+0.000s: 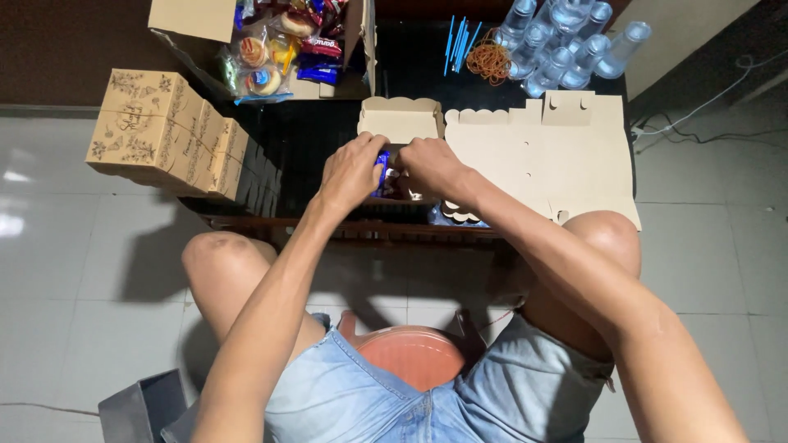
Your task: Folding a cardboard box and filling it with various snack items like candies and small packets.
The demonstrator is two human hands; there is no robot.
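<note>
My left hand [351, 171] and my right hand [432, 168] meet over a small open cardboard snack box [400, 119] on a low dark table [308, 135]. The left hand's fingers pinch a blue snack packet [382, 168] at the box opening. The right hand presses down on the snacks inside the box; what its fingers grip is hidden. The box lid stands open behind the hands.
Closed printed cardboard boxes [168, 135] are stacked at the table's left. A carton of wrapped snacks [283, 45] stands at the back. Flat unfolded box blanks [546, 156] lie on the right. Sealed water cups [566, 45], blue straws [458, 39] and rubber bands [490, 59] lie at the back right.
</note>
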